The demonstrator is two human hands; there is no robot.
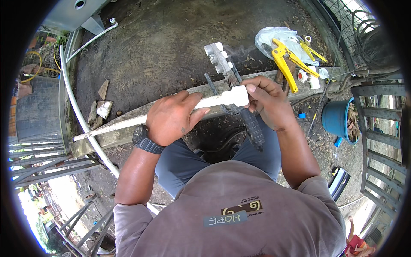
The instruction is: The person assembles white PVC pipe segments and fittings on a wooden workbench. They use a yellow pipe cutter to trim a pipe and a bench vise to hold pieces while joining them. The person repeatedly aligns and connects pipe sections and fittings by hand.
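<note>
1. I see a long, straight white plastic pipe [115, 127], slanting crosswise.
2. A short, thicker white plastic fitting [235, 97] sits at its right end.
3. Behind that fitting slants a grey metal, black-handled tool [232, 78] with pale round heads.

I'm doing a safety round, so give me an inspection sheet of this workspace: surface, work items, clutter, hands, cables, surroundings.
Surface: weathered plank, dirty ground beyond.
Work items: white pipe with white fitting at its end; dark-handled tool beneath, contact unclear.
Clutter: yellow cutter and plastic bag to the right; stone chunks to the left.
Hands: left hand grips the pipe; right hand holds the fitting.
Cables: dark cables at right; where they lead is unclear.
Surroundings: blue bucket holding dry leaves; slatted frame at right.
</note>
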